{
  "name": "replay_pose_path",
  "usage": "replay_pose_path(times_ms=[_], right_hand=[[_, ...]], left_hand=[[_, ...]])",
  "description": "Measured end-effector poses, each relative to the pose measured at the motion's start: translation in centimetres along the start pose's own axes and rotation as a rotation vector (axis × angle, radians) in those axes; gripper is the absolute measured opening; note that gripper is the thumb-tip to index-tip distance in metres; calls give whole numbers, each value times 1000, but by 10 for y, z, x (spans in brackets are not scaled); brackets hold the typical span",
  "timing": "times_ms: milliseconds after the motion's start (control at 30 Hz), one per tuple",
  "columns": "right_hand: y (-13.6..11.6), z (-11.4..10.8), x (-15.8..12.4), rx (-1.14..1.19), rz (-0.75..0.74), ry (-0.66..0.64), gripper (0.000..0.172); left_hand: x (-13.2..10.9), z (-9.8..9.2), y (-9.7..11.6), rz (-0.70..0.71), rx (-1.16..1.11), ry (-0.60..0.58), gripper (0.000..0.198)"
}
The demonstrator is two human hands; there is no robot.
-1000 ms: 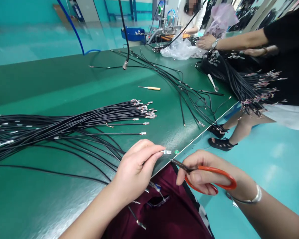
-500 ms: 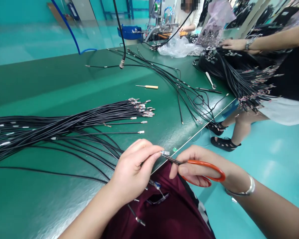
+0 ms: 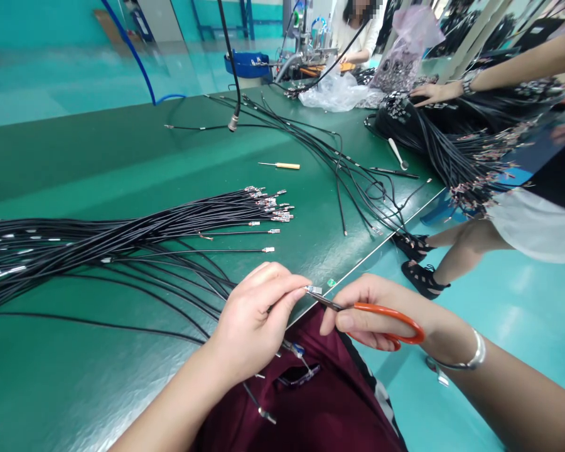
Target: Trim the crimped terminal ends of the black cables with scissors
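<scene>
Over the table's front edge, my left hand (image 3: 258, 314) is closed, thumb and forefinger pinching a cable whose metal-tipped connector (image 3: 314, 290) sticks out past the fingertips. My right hand (image 3: 367, 307) holds scissors with orange handles (image 3: 390, 320). Their blades (image 3: 324, 301) touch or nearly touch the connector by my left fingertips; I cannot tell whether they bite on anything. Behind my left hand lies a bundle of black cables (image 3: 136, 229) with metal terminals at its right end. Several loose cables run beneath that bundle toward my left hand.
A yellow-handled pick (image 3: 287, 166) lies mid-table. Farther back are loose cables (image 3: 311, 141), a white-handled tool (image 3: 398, 154) and a plastic bag (image 3: 336, 91). A black cable with a metal end (image 3: 233, 122) hangs over the table. At right, a co-worker's hand (image 3: 435, 94) rests on a large cable pile (image 3: 442, 144).
My hands, the scissors and the connector stay almost in place. The co-worker at right has shifted, with one hand spread on the cable pile. The view has moved slightly.
</scene>
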State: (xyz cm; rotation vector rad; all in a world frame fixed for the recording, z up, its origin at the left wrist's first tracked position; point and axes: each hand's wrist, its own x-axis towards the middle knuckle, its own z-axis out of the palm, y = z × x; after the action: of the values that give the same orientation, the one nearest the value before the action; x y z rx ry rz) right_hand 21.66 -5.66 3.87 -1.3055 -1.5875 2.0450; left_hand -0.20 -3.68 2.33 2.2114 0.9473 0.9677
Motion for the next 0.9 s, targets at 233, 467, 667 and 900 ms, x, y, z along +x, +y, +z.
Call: replay_pose_path(times_ms=[233, 467, 667, 900], right_hand=[[-3, 3, -2, -5, 55, 38, 46], [0, 0, -2, 22, 73, 13, 44], [2, -1, -1, 10, 42, 10, 46], [8, -3, 0, -77, 21, 24, 44]], left_hand=[[1, 3, 0, 15, 24, 15, 18], [1, 2, 1, 25, 36, -5, 19], [0, 2, -1, 5, 16, -24, 18], [0, 0, 1, -30, -4, -40, 17]])
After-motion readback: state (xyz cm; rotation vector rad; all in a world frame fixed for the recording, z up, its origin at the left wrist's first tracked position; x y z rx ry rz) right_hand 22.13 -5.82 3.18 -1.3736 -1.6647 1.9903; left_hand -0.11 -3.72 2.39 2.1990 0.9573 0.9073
